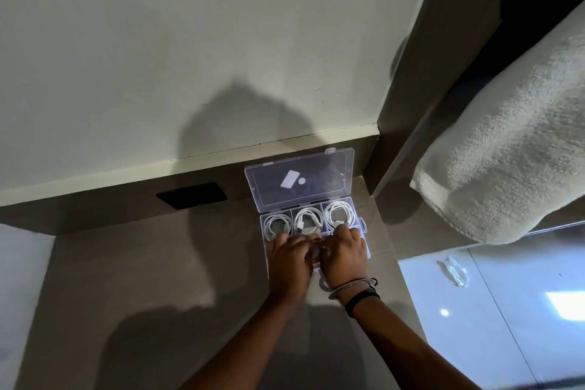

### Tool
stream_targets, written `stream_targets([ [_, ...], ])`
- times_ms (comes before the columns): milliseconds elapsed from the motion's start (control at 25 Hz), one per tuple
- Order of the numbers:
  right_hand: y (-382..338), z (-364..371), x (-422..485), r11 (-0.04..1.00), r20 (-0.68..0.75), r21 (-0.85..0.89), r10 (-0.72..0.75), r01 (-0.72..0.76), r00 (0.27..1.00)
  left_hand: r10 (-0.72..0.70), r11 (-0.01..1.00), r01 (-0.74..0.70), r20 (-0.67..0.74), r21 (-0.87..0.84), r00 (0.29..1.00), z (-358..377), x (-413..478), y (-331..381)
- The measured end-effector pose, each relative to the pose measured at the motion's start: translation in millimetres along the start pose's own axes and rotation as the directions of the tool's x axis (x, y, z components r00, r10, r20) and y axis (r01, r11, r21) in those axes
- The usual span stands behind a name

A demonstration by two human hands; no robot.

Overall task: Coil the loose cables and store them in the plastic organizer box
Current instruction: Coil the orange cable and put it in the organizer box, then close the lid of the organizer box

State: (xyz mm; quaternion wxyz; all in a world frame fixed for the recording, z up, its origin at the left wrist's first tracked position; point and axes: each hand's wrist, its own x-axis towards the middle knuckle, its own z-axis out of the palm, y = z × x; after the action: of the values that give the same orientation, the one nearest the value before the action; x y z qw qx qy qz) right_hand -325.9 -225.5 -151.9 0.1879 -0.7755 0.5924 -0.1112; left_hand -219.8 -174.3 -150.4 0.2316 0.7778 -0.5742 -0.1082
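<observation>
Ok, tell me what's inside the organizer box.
The organizer box shows three coiled white cables in its far compartments. The left hand and right hand cover the near compartments.

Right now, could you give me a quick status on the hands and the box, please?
Left hand and right hand both down in organizer box front row, grip hidden. Three coiled white cables in back row. Lid open.

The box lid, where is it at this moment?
In the head view the lid stands open right of centre, leaning back toward the wall, just behind the three coiled cables in the box.
</observation>
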Motion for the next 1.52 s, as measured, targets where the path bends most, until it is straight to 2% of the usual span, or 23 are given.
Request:
stream_targets([
  [200,14,3,-8,0.951,0.088,-0.257,-0.157,0.175,0.984,0.213,0.959,-0.218,0.046,0.182,0.976,6,-10,-19],
  [320,18,2,-10,0.934,0.203,-0.302,-0.133,0.191,0.97,0.253,0.936,-0.282,0.157,0.212,0.955,5,-19,-31],
  [440,14,-1,-1,0.948,0.307,-0.289,-0.037,0.13,0.951,0.295,0.933,-0.34,0.291,0.118,0.91,-1,-8,-31],
  [560,8,-3,10,0.954,0.297,-0.296,0.049,0.043,0.953,0.273,0.959,-0.283,0.34,-0.02,0.9,-7,9,-30],
  [720,4,-5,20,0.972,0.336,-0.23,0.135,-0.058,0.932,0.104,0.994,-0.089,0.3,-0.063,0.948,-10,20,-28],
  [920,10,-8,17,0.991,0.446,-0.103,-0.027,0.082,0.895,-0.009,0.996,-0.009,0.204,0.086,0.979,-9,22,-33],
  [1000,11,-8,14,0.989,0.442,-0.087,-0.071,0.122,0.894,-0.075,0.985,0.044,0.189,0.164,0.979,-10,21,-33],
  [1080,7,-9,12,0.989,0.423,-0.095,-0.061,0.111,0.904,-0.13,0.98,0.101,0.174,0.171,0.976,-10,20,-33],
  [1160,6,-10,12,0.993,0.444,-0.054,-0.073,0.108,0.893,-0.174,0.985,0.17,0.137,0.041,0.975,-14,19,-36],
  [1280,16,-23,15,0.988,0.443,0.154,-0.087,0.02,0.893,-0.201,0.951,0.198,0.012,-0.238,0.98,-26,13,-48],
  [1360,24,-39,22,0.947,0.349,0.315,-0.056,-0.061,0.936,-0.286,0.912,0.227,-0.135,-0.342,0.949,-38,11,-61],
  [1400,27,-47,28,0.926,0.265,0.363,0.001,-0.1,0.964,-0.374,0.881,0.275,-0.211,-0.386,0.903,-44,15,-67],
  [1440,28,-53,36,0.915,0.143,0.387,0.06,-0.111,0.988,-0.488,0.819,0.339,-0.249,-0.464,0.837,-49,23,-74],
  [1480,30,-57,45,0.915,0.021,0.388,0.106,-0.106,0.994,-0.6,0.71,0.393,-0.21,-0.584,0.772,-55,33,-78],
  [1520,30,-60,55,0.908,-0.07,0.408,0.132,-0.092,0.989,-0.662,0.579,0.428,-0.093,-0.694,0.744,-61,43,-79],
])
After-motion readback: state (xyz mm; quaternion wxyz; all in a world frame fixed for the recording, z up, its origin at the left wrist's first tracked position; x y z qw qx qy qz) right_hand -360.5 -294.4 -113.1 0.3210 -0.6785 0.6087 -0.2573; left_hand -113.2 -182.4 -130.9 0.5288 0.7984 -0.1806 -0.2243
